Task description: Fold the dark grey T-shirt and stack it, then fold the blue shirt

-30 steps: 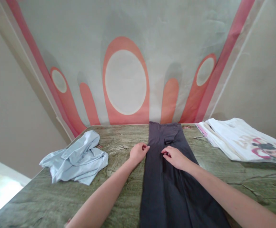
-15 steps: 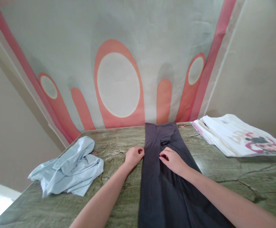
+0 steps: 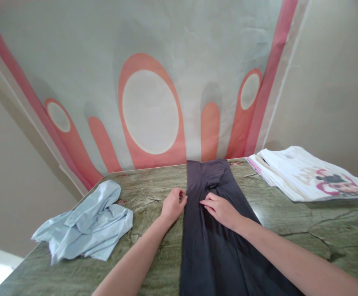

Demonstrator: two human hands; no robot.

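A dark grey garment (image 3: 216, 246) lies lengthwise on the green marbled table (image 3: 154, 185), running from the far edge toward me. My left hand (image 3: 172, 204) rests at the garment's left edge, its fingers curled and pinching the hem. Lying flat on the cloth just right of it is my right hand (image 3: 219, 208), fingers stretched out toward the left. A small fold of fabric (image 3: 213, 183) sits just beyond the right hand's fingertips.
A crumpled light blue garment (image 3: 84, 222) lies at the table's left. A stack of folded white printed clothes (image 3: 305, 172) sits at the far right. A wall hanging with pink and white ovals (image 3: 151, 111) rises behind the table.
My right hand has uncurled its fingers and laid them flat, sliding slightly left on the dark garment. My left hand stays at the left hem. The view has shifted a little.
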